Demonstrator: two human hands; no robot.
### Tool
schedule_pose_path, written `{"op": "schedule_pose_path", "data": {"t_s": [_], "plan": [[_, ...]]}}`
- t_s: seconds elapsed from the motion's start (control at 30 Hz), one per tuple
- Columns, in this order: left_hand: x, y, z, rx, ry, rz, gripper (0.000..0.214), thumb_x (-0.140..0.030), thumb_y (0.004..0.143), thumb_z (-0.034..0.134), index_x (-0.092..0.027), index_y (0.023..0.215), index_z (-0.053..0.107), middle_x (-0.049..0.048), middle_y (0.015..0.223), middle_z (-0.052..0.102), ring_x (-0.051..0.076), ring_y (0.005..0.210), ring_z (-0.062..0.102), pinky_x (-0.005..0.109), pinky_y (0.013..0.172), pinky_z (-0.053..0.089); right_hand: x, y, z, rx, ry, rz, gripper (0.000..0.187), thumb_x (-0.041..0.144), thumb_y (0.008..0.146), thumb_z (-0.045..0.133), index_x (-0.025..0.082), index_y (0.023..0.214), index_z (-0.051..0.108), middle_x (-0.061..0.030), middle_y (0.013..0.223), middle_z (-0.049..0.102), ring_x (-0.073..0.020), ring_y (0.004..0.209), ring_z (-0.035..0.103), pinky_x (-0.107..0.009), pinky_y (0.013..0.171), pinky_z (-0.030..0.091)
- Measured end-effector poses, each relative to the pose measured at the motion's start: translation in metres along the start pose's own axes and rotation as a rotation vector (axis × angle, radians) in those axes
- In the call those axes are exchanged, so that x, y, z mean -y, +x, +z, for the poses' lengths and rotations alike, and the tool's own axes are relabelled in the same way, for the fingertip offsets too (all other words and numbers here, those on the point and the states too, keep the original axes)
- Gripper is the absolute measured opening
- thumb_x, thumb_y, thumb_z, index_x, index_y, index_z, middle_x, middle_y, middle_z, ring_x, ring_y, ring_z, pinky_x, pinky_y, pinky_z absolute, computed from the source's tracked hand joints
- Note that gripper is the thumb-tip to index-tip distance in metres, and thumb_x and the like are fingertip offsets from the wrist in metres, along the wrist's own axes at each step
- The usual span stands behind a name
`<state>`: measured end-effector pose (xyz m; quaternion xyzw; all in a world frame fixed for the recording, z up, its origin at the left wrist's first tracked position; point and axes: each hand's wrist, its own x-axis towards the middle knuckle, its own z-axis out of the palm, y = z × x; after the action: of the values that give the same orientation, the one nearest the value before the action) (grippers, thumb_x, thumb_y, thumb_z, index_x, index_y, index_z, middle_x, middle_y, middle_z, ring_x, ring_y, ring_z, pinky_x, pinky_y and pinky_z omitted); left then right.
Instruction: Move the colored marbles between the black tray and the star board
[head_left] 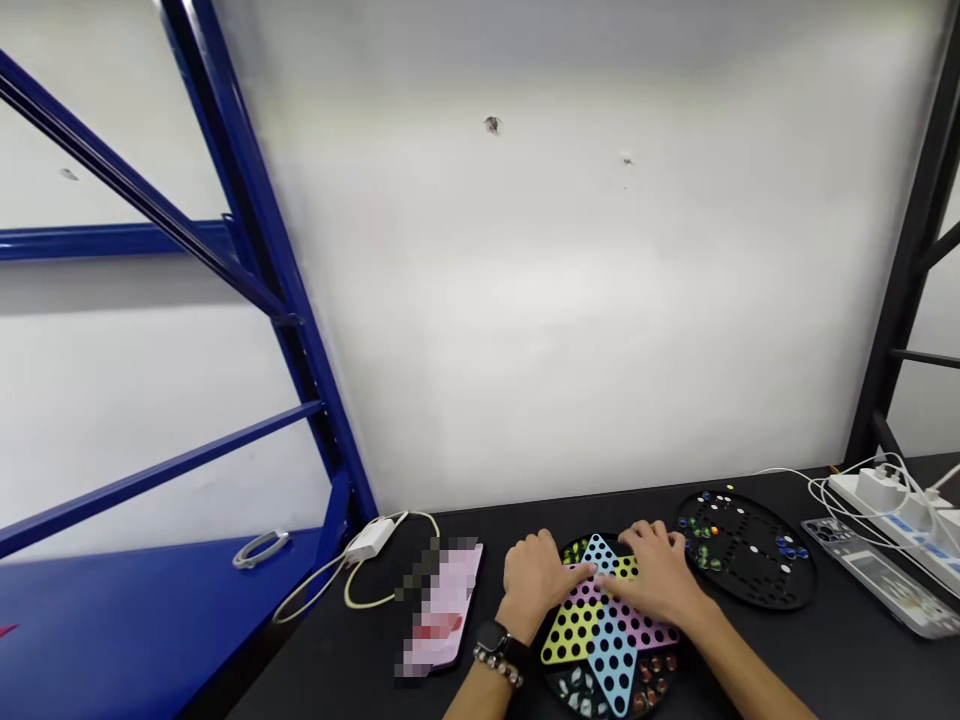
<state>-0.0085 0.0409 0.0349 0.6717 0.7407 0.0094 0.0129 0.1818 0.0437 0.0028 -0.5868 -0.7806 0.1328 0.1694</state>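
Note:
A round Chinese-checkers board (600, 640) with a coloured star of pink, yellow and blue points lies on the black table near me. My left hand (534, 578), with a watch and bead bracelet at the wrist, rests curled on the board's left edge. Over the board's upper right part lies my right hand (654, 575), fingers bent down, fingertips near the blue point. What, if anything, either hand pinches is hidden. Marbles sit in the board's lower rim pockets.
A black round tray (750, 550) holding several marbles lies to the right. Further right are a phone-like device (877, 575) and a white power strip (900, 505) with cables. A pink phone (446, 605) and white charger (369, 540) lie left. Blue shelving (247, 250) stands left.

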Motion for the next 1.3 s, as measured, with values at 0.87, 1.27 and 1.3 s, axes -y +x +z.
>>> {"op": "schedule_pose_path", "data": {"t_s": [0.87, 1.27, 1.3], "plan": [[0.011, 0.015, 0.023, -0.075, -0.09, 0.482, 0.03, -0.038, 0.101, 0.035, -0.024, 0.106, 0.061, 0.0065, 0.11, 0.059, 0.024, 0.097, 0.058, 0.037, 0.084, 0.047, 0.009, 0.002, 0.006, 0.182, 0.008, 0.068, 0.101, 0.075, 0.069, 0.058, 0.024, 0.152, 0.032, -0.0146, 0.161, 0.02, -0.0387, 0.146, 0.014, -0.056, 0.111, 0.021], [0.015, 0.029, 0.028, -0.068, -0.106, 0.489, 0.045, -0.037, 0.101, 0.029, -0.023, 0.094, 0.072, 0.0065, 0.095, 0.068, 0.024, 0.089, 0.066, 0.033, 0.078, 0.047, 0.0, 0.004, 0.01, 0.215, 0.046, 0.057, 0.096, 0.077, 0.07, 0.056, 0.023, 0.147, 0.04, -0.0151, 0.155, 0.031, -0.0381, 0.142, 0.02, -0.053, 0.112, 0.02], [0.015, 0.029, 0.029, -0.069, -0.106, 0.487, 0.046, -0.037, 0.101, 0.029, -0.022, 0.092, 0.072, 0.0067, 0.094, 0.069, 0.024, 0.089, 0.066, 0.033, 0.077, 0.047, -0.001, 0.005, 0.01, 0.218, 0.047, 0.059, 0.097, 0.078, 0.068, 0.056, 0.023, 0.147, 0.04, -0.0149, 0.155, 0.031, -0.038, 0.142, 0.02, -0.053, 0.112, 0.02]]}}
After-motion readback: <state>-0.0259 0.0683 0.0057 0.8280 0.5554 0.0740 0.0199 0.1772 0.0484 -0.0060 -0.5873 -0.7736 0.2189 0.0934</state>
